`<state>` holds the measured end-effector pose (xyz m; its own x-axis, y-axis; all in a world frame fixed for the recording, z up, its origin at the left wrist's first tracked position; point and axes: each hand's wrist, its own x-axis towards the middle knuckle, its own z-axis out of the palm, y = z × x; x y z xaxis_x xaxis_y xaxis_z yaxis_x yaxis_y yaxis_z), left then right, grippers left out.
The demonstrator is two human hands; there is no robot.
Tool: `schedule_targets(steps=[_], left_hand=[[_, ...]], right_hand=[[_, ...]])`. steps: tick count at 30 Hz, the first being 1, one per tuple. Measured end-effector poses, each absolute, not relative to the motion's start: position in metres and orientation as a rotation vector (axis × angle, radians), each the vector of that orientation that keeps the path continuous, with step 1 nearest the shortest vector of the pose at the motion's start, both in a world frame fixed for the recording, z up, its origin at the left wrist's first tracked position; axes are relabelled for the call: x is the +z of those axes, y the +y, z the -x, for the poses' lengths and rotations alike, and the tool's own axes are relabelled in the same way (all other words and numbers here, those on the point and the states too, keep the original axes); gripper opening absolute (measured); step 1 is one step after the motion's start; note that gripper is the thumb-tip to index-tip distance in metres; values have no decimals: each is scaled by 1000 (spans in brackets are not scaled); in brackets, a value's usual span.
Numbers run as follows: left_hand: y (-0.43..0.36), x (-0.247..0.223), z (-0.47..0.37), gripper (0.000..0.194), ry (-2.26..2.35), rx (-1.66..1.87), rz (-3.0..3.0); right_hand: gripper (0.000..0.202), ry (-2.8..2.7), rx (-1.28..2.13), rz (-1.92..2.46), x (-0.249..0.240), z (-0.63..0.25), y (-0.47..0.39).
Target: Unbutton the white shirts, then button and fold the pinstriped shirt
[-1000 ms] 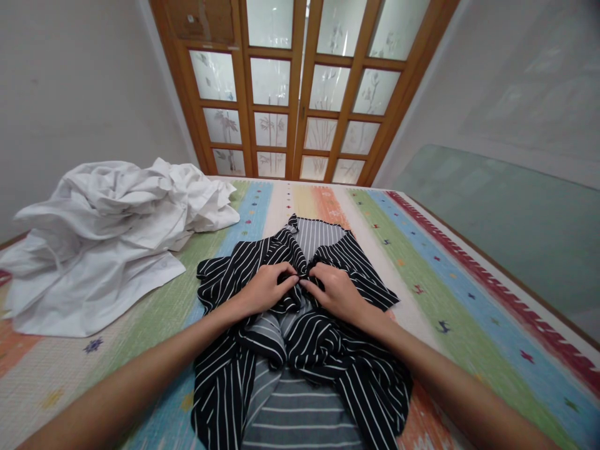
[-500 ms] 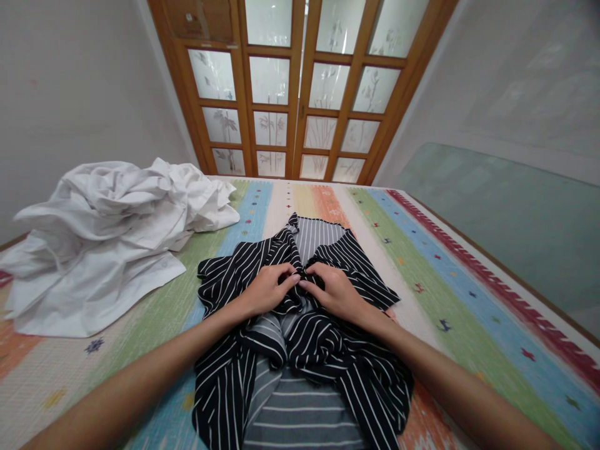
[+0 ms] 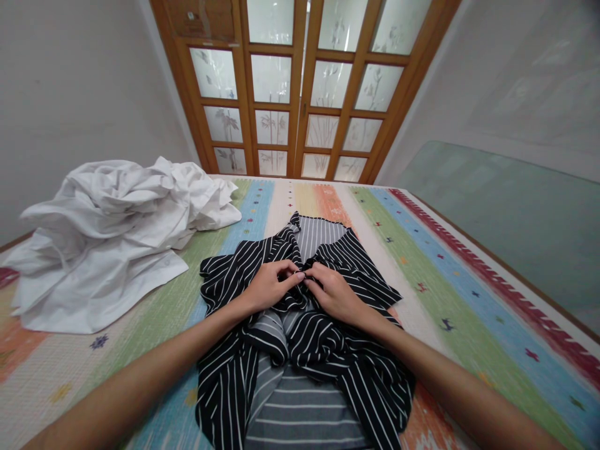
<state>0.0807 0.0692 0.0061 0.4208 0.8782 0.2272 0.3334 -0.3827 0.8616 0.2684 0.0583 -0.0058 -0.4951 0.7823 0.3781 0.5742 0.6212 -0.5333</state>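
Observation:
A black shirt with white stripes (image 3: pixel 328 340) lies rumpled in front of me, its collar end pointing away and its grey inner side showing at the neck and near the bottom. My left hand (image 3: pixel 272 284) pinches the front edge of the shirt between thumb and fingers. Right beside it, my right hand (image 3: pixel 334 290) is closed on the opposite front edge. The fingertips of both hands nearly meet at the middle of the shirt. Whatever small part lies between them, such as a button, is hidden by the fingers.
A heap of white cloth (image 3: pixel 112 231) lies at the left. Under everything is a multicoloured striped cover (image 3: pixel 422 262) with small woven figures. A pale green panel (image 3: pixel 506 212) stands along the right side. Wooden doors with glass panes (image 3: pixel 300 94) are at the far end.
Both hands stay at the middle of the shirt, with only small shifts of the thumbs and fingertips. The whole view has moved very slightly.

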Motion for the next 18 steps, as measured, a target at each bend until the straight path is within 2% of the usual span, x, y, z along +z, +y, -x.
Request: schedule_targets(steps=[12, 18], left_hand=[[79, -1, -75, 33, 885, 827, -1505], [78, -10, -78, 32, 904, 940, -1517]], right_hand=[[15, -2286, 457, 958, -9, -267, 57], [17, -2244, 548, 973, -7, -264, 56]])
